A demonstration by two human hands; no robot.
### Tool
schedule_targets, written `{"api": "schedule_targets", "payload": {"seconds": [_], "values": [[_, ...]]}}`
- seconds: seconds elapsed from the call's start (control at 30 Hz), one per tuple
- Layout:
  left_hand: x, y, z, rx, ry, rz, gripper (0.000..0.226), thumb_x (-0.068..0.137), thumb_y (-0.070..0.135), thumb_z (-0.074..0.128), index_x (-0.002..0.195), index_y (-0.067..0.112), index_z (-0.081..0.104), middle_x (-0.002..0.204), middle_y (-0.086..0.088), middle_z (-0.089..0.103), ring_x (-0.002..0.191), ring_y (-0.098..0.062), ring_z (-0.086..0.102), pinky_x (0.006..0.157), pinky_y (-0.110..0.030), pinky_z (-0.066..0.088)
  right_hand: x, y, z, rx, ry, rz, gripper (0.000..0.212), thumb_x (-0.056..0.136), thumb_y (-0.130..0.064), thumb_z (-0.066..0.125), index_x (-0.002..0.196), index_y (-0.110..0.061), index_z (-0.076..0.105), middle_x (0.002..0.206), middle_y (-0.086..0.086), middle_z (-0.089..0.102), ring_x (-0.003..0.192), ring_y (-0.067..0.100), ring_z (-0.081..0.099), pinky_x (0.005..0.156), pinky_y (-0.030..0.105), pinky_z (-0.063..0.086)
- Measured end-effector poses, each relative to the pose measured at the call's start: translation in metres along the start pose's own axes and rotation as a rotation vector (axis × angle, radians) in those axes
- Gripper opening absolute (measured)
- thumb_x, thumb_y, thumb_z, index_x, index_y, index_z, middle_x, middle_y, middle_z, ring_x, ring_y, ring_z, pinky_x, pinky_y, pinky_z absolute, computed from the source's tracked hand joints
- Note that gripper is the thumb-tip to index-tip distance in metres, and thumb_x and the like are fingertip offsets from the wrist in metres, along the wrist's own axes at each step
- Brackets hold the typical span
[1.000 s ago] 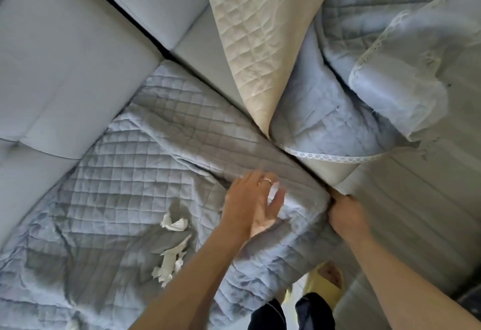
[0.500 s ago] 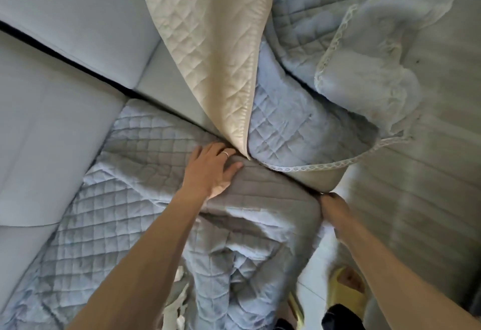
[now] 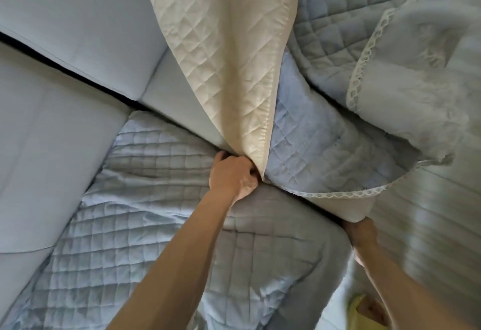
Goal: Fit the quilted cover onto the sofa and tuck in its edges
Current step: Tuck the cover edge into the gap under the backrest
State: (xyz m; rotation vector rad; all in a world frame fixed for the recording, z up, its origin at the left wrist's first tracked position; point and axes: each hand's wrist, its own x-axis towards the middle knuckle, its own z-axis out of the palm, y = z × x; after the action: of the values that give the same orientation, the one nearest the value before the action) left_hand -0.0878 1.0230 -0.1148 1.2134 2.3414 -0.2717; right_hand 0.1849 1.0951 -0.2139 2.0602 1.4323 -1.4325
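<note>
The grey-blue quilted cover (image 3: pixel 135 225) lies wrinkled over the sofa seat. My left hand (image 3: pixel 231 176) has its fingers curled into the crevice between the seat and the armrest and grips the cover there, beside the tip of a cream quilted cloth (image 3: pixel 229 56). At the front end of that crevice my right hand (image 3: pixel 361 233) holds the cover's edge below the lace trim (image 3: pixel 338 194); its fingertips are hidden under the fabric. More blue quilting (image 3: pixel 325 43) drapes over the armrest.
Plain pale-blue back cushions (image 3: pixel 65 30) run along the left, with a dark gap between them. A pale lace-edged cloth (image 3: pixel 416 82) hangs at the upper right. Wooden floor (image 3: pixel 442 238) shows at the right, and a foot in a yellow slipper (image 3: pixel 364 311) stands below.
My left hand slid from flat on the seat cover up to the crevice and curled its fingers into it. My right hand stayed at the front corner. The view shifted closer.
</note>
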Motion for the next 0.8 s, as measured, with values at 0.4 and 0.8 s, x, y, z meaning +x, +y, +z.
{"api": "schedule_targets", "payload": {"seconds": [0.4, 0.8], "values": [[-0.047, -0.069, -0.013, -0.191, 0.275, 0.114, 0.032, 0.095, 0.038, 0.055, 0.121, 0.026, 0.069, 0.125, 0.001, 0.064, 0.119, -0.024, 0.055, 0.102, -0.040, 0.041, -0.070, -0.028, -0.018, 0.013, -0.067, 0.024, 0.036, 0.094, -0.025, 0.041, 0.108, -0.004, 0.068, 0.120, 0.026, 0.063, 0.111, 0.042, 0.057, 0.099, 0.049, 0.043], [-0.048, -0.143, -0.071, -0.128, -0.089, -0.101, 0.050, 0.099, 0.038, 0.038, 0.148, 0.035, 0.035, 0.159, 0.000, 0.027, 0.143, -0.023, 0.027, 0.116, -0.041, 0.022, -0.217, -0.222, 0.090, -0.459, -0.210, -0.799, 0.045, 0.098, -0.024, 0.040, 0.142, -0.014, 0.042, 0.144, 0.010, 0.047, 0.131, 0.027, 0.043, 0.105, 0.034, 0.035]]}}
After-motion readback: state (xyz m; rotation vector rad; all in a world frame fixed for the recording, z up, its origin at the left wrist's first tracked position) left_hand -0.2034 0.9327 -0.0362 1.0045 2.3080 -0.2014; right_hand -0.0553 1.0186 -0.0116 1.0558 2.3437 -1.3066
